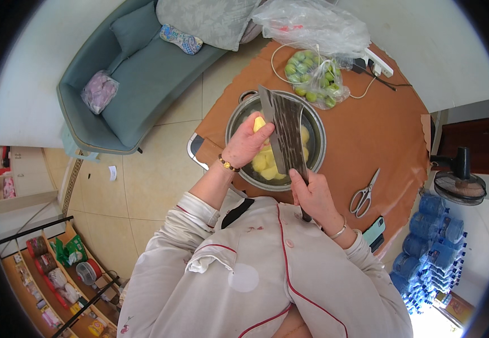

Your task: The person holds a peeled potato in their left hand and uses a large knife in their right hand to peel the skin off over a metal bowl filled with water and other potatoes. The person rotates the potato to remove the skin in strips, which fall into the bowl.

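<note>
My left hand grips a peeled yellow potato piece over the left side of a metal pot. In my right hand is the handle of a broad cleaver, its dark, wet-looking blade rising over the middle of the pot. The blade's left edge is close beside my left thumb and the potato; whether it touches them I cannot tell. Several peeled potato pieces lie in the pot, apparently in water. Part of the pot's inside is hidden behind the blade and my left hand.
The pot stands on a table with a brown cover. Scissors and a phone lie to the right. Behind the pot are a clear bag of green fruit, a power strip and cables. A fan stands past the right edge.
</note>
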{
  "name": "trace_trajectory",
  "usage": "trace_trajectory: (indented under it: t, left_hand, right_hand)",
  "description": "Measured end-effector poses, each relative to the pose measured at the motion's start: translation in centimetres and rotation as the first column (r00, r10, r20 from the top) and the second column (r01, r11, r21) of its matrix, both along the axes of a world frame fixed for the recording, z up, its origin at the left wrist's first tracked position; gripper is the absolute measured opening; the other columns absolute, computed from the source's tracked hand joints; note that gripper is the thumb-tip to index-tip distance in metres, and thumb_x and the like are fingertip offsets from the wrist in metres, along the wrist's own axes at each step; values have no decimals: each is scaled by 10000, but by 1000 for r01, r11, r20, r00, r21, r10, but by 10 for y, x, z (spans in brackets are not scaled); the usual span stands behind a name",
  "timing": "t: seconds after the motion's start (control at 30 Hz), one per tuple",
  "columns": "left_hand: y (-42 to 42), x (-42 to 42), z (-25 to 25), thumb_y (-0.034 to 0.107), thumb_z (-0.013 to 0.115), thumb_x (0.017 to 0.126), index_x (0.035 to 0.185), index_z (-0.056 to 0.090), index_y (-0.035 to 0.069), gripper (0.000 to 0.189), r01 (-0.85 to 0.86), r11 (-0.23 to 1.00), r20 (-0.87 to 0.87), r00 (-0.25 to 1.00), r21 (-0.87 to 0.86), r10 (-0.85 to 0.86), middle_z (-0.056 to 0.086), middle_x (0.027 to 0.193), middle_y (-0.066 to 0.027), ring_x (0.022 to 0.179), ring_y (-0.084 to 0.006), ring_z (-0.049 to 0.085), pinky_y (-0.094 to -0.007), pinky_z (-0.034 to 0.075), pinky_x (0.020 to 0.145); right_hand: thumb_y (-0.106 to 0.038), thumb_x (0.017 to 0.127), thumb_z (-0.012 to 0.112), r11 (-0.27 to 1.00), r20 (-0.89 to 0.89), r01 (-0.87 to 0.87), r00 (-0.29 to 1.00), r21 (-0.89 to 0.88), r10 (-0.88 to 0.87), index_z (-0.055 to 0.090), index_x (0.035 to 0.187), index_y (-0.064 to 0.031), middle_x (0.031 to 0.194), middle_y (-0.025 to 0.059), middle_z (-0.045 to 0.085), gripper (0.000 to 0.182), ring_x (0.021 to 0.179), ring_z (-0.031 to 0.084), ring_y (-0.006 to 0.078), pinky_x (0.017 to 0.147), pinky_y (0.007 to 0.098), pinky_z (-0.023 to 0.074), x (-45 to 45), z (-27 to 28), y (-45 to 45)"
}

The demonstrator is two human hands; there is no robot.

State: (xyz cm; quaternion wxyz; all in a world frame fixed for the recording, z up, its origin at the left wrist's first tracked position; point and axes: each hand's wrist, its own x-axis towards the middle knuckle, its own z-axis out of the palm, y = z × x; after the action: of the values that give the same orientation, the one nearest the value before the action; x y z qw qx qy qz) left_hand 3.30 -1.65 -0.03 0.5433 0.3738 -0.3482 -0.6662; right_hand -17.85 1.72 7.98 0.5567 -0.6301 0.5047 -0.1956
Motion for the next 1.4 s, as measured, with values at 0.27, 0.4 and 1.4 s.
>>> trace_trajectory:
  t: [0.27, 0.4, 1.4]
  left_hand:
    - [8, -29, 25, 206, 484, 984, 1273, 404, 77, 326, -29, 999, -83, 996, 15, 30, 567, 1117, -57, 1014, -241, 620, -380, 521, 868]
    - [7, -31, 19, 203, 490, 982, 1222, 417, 82, 279, -33, 998, -30, 999, -62, 31, 565, 1068, -42, 985, -211, 617, -353, 522, 835]
    - [-2, 0, 6, 213, 561, 953, 1063, 510, 93, 170, -25, 999, 64, 998, -48, 28, 560, 933, 40, 779, -50, 518, -217, 441, 673]
  right_hand:
    - [-172, 930, 544, 991, 7, 21, 1000, -130, -20, 558, 813, 48, 591, 186, 520, 250, 484, 457, 298, 497, 371, 401, 9, -11, 0]
    - [-183, 935, 537, 996, -1, 27, 1000, -83, -27, 559, 818, 50, 575, 162, 512, 262, 482, 494, 261, 493, 364, 404, 8, -22, -1]
    - [-210, 968, 507, 997, 84, 3, 996, 71, -9, 528, 743, 8, 505, 21, 496, 314, 421, 461, 87, 405, 278, 375, -2, 6, 2]
